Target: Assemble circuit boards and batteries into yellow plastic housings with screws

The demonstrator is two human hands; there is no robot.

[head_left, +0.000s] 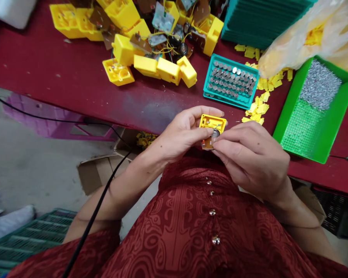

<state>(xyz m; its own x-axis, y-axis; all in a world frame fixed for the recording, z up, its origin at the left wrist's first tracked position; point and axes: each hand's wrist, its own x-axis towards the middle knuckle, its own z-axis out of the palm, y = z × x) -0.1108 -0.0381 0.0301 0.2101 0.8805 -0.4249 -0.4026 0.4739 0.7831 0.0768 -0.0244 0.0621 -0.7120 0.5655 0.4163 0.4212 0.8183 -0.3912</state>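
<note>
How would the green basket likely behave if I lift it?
The basket probably stays stiff, as its walls stand straight. It may feel heavier at the far end, where small metal parts are heaped. These loose parts could slide toward the bare end if tilted.

In front of the teal tray, the left hand holds a yellow case and the right hand pinches its board. Right of the tray: tabs, then a green basket; left, more cases.
</note>
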